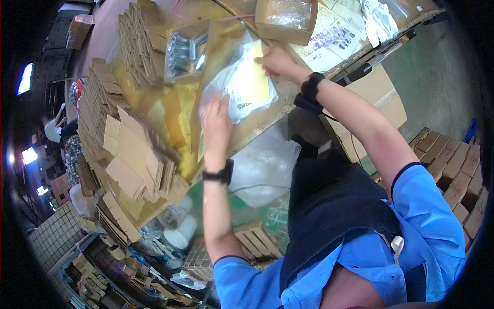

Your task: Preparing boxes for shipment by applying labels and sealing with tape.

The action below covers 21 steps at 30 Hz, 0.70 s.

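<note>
A pale yellow sheet of paper [259, 77] lies over white printed sheets [237, 95] and clear plastic, at the table's near edge. My right hand [282, 63] is closed in a pinch on the upper right edge of the yellow sheet. My left hand [216, 123] rests at the left side of the papers, fingers stretched out over the plastic and touching the edge of the sheets. Just beyond, an open carton [188, 49] holds dark metallic parts in rows. Both wrists wear black bands.
Stacks of flattened cardboard [131, 159] fill the table's left side. A cardboard box with bubble wrap [285, 20], written papers [329, 44] and a white cloth [380, 21] sit at the far right. A plastic bag [265, 165] hangs below the edge. Stacked cartons [455, 170] stand at right.
</note>
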Each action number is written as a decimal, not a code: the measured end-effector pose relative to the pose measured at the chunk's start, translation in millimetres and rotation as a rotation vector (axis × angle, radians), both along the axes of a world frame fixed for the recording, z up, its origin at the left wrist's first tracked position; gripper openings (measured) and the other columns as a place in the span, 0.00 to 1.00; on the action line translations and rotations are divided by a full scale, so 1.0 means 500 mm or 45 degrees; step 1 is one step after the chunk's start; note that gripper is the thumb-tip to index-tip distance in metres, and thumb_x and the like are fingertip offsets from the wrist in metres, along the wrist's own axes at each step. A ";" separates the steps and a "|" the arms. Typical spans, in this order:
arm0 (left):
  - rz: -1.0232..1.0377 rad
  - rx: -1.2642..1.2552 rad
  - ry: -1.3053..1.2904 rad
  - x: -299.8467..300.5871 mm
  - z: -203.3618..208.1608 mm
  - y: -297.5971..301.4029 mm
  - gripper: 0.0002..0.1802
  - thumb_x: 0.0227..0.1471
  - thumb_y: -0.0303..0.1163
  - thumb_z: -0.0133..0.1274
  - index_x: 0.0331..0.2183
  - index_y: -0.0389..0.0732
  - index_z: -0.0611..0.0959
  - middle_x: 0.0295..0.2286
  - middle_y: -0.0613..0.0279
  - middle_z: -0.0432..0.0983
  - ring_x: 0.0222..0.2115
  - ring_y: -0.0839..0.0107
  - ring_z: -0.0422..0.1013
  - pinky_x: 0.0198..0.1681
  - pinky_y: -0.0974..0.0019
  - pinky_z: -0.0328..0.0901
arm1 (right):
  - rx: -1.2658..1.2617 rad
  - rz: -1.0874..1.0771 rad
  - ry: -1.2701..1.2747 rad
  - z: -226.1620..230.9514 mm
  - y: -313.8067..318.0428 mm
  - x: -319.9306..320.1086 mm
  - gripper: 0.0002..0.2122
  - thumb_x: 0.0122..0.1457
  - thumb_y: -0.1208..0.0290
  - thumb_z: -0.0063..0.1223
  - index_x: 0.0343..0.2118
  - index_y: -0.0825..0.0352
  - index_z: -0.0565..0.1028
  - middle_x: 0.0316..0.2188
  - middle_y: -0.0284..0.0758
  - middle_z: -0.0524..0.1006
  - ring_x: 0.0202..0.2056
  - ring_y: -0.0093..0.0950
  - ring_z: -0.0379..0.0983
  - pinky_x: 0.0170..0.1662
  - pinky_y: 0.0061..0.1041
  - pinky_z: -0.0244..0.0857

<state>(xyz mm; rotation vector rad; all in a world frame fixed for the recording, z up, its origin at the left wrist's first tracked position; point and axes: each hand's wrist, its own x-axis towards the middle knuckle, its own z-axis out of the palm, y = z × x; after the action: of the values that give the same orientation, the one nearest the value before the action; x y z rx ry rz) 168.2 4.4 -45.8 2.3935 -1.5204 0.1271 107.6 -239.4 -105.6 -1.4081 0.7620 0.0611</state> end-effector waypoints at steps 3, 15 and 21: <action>0.069 -0.117 0.191 -0.006 0.011 0.006 0.20 0.45 0.16 0.44 0.42 0.37 0.77 0.45 0.50 0.71 0.45 0.55 0.68 0.48 0.60 0.63 | -0.521 -0.033 0.119 0.014 0.021 0.013 0.08 0.51 0.67 0.53 0.26 0.67 0.71 0.22 0.38 0.75 0.19 0.29 0.73 0.25 0.30 0.66; 0.259 -0.433 0.922 0.007 0.030 0.002 0.19 0.52 0.22 0.42 0.46 0.38 0.76 0.42 0.48 0.74 0.45 0.57 0.70 0.48 0.64 0.63 | -0.345 -0.250 -0.262 0.152 -0.063 -0.300 0.09 0.56 0.72 0.53 0.38 0.67 0.71 0.24 0.27 0.77 0.25 0.12 0.70 0.28 0.14 0.61; 0.176 -0.142 1.414 -0.157 -0.012 -0.059 0.23 0.53 0.27 0.50 0.51 0.33 0.71 0.47 0.52 0.71 0.49 0.66 0.66 0.53 0.67 0.58 | -0.158 0.068 -0.015 0.173 -0.055 -0.467 0.10 0.54 0.67 0.57 0.33 0.70 0.76 0.17 0.20 0.70 0.20 0.10 0.62 0.23 0.15 0.56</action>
<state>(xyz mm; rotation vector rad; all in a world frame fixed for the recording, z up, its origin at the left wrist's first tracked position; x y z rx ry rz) 89.6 -24.9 -51.9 1.8694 -0.7715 -0.8996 -125.7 -267.0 -19.2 -1.5458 0.7282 0.0478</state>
